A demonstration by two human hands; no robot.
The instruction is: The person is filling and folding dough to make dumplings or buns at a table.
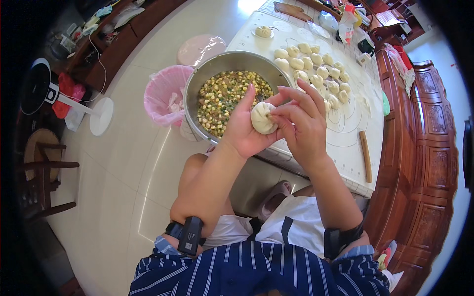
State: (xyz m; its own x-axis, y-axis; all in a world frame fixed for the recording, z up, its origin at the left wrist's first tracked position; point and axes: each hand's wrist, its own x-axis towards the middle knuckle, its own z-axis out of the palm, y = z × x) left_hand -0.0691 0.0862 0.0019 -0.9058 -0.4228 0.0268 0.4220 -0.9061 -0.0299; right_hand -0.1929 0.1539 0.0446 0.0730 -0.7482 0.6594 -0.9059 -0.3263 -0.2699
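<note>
A round pleated bun (263, 118) rests in my left hand (240, 129), whose palm and fingers cradle it from below and the side. With thumb and fingertips my right hand (305, 129) pinches the gathered dough at the bun's top. Just beyond both hands stands a large steel bowl (220, 57) holding a chopped filling (227, 93) with yellow kernels and green bits. Dough balls and buns (316, 61) lie grouped on the white table mat (340, 135), right of the bowl. One more bun (263, 32) sits apart near the mat's far left.
A short wooden rolling pin (365, 157) lies by the table's right edge. Left of the bowl is a pink-lined bin (165, 96), with a pink round stool (200, 49) behind it. A carved wooden bench (424, 148) runs along the right. A white fan (101, 116) stands at left.
</note>
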